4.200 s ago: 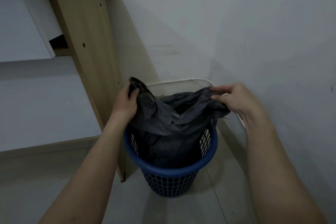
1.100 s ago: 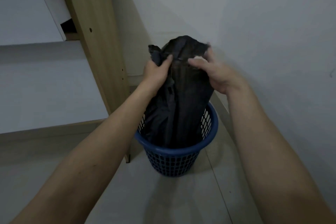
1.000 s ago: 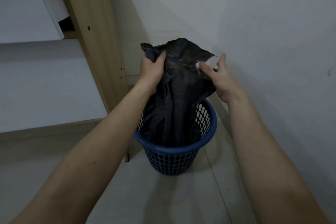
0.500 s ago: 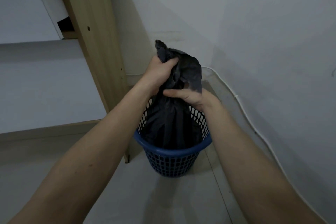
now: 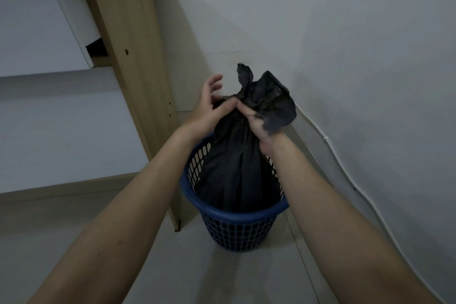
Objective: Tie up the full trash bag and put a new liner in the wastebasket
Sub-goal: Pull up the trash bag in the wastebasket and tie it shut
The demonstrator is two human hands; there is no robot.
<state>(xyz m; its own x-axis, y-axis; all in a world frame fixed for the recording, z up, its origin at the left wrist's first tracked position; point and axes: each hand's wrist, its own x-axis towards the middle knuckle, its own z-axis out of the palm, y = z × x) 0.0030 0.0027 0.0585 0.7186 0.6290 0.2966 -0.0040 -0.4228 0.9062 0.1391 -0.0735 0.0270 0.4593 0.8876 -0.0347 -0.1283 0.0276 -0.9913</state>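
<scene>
here the tying step is in hand: the black trash bag [image 5: 237,155] stands in the blue wastebasket [image 5: 237,219], its neck gathered. the right hand [image 5: 256,123] pinches the neck, the left hand [image 5: 209,106] touches it with fingers spread. next, i think, comes knotting the loose top.

trash bag [image 5: 237,163] bottom: hidden in wastebasket [image 5: 237,215] | contents: unseen

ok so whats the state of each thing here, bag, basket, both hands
trash bag: gathered at the neck, loose top flaring above, not knotted, in the basket
wastebasket: upright on the floor, holding the bag
left hand: thumb at the bag's neck, fingers spread open
right hand: gripping the bag's neck
</scene>
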